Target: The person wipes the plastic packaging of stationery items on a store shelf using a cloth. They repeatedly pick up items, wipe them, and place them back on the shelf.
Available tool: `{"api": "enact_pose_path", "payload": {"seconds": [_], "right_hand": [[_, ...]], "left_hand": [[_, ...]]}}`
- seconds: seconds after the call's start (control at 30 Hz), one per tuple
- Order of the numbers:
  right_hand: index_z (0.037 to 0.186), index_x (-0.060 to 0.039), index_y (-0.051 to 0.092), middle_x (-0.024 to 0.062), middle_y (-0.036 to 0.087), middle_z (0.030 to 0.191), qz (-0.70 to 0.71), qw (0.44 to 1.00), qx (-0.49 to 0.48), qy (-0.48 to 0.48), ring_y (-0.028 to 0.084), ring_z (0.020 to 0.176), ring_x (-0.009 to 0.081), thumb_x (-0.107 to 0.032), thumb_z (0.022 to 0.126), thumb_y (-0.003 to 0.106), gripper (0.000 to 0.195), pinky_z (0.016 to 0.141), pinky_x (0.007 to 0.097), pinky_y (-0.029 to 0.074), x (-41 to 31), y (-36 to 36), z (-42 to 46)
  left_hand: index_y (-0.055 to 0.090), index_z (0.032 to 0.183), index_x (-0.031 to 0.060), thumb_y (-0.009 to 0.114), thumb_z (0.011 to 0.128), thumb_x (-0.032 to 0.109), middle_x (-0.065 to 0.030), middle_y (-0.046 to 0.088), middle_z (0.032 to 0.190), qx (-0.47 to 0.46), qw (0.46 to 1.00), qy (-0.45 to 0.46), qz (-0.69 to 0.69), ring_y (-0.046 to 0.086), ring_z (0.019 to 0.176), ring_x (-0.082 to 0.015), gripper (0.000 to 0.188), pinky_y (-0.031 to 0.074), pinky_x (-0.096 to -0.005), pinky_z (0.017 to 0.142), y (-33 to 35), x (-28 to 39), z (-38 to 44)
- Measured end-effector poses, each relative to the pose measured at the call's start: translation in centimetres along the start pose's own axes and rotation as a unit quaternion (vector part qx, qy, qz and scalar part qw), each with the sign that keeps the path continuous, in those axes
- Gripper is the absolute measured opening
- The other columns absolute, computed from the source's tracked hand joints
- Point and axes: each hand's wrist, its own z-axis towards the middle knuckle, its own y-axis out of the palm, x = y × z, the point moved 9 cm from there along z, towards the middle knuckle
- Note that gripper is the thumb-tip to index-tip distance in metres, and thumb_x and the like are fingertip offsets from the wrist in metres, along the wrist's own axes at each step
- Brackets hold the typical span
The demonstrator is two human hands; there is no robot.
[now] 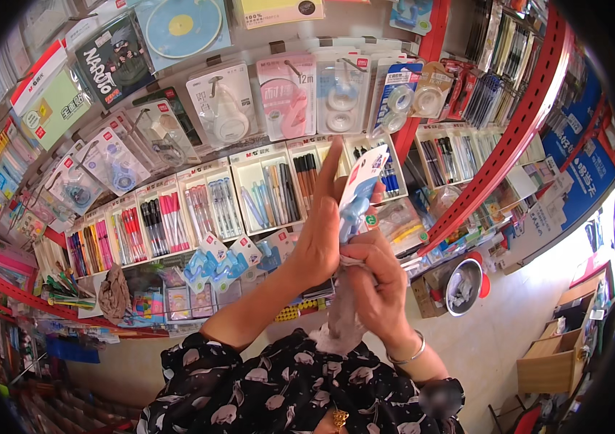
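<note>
My left hand point(314, 233) grips a carded blister pack point(363, 176) holding a light blue plastic item, probably a small tape dispenser. The card stands nearly edge-on to me, and left fingertips show past its far side. A crumpled greyish cloth point(346, 312) hangs from my right hand point(377, 282), whose fingers pinch it at the bottom of the pack. Similar blue blister packs, one at the left point(204, 266), another beside it point(238, 260) and a third point(274, 250), lie at the front of the shelf, below the pen trays.
White pen trays point(210, 209) line the shelf, with hanging packs such as a pink correction tape point(288, 100) above. Crumpled brown paper point(114, 294) lies at the left. A red perforated upright point(497, 135) rises at the right; a metal basin point(464, 287) stands lower down.
</note>
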Motion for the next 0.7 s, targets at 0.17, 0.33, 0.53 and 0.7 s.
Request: {"api": "enact_pose_path", "payload": {"seconds": [0.17, 0.33, 0.53, 0.7], "right_hand": [[0.097, 0.0008, 0.064, 0.0131, 0.056, 0.096, -0.097, 0.990, -0.002, -0.105, 0.057, 0.081, 0.0253, 0.012, 0.072, 0.054, 0.029, 0.070, 0.0319, 0.048, -1.6, 0.7, -0.5], [0.094, -0.0011, 0.064, 0.0153, 0.057, 0.100, -0.171, 0.969, 0.033, -0.174, 0.060, 0.081, 0.0299, 0.012, 0.069, 0.058, 0.029, 0.067, 0.0361, 0.050, -0.3, -0.1, -0.8], [0.095, 0.0026, 0.063, 0.0144, 0.054, 0.095, -0.210, 0.959, 0.120, -0.147, 0.056, 0.077, 0.0281, 0.013, 0.070, 0.057, 0.028, 0.066, 0.0327, 0.047, -0.7, -3.4, -0.7], [0.100, 0.0042, 0.061, 0.0150, 0.052, 0.095, -0.187, 0.971, 0.097, -0.110, 0.057, 0.076, 0.0291, 0.014, 0.071, 0.056, 0.031, 0.065, 0.0334, 0.048, 0.6, -1.0, -0.3]], "left_hand": [[0.015, 0.150, 0.0088, 0.027, 0.099, 0.058, -0.0124, 0.055, 0.121, 0.064, 0.987, -0.056, -0.140, 0.054, 0.105, -0.0190, 0.072, 0.045, -0.0340, 0.092, -0.7, -1.2, 0.0], [0.044, 0.132, 0.0000, 0.028, 0.093, 0.068, -0.0142, 0.060, 0.114, 0.104, 0.941, -0.123, -0.298, 0.060, 0.096, -0.0251, 0.081, 0.050, -0.0386, 0.085, -2.2, -2.8, 0.2], [0.048, 0.128, 0.0019, 0.024, 0.090, 0.074, -0.0123, 0.062, 0.111, 0.130, 0.890, -0.195, -0.391, 0.061, 0.092, -0.0270, 0.085, 0.051, -0.0399, 0.081, -2.1, -4.7, 0.1], [0.049, 0.125, 0.0028, 0.026, 0.091, 0.072, -0.0121, 0.062, 0.107, 0.160, 0.900, -0.163, -0.372, 0.061, 0.090, -0.0258, 0.080, 0.052, -0.0376, 0.078, -2.1, -5.5, 0.0]]}}
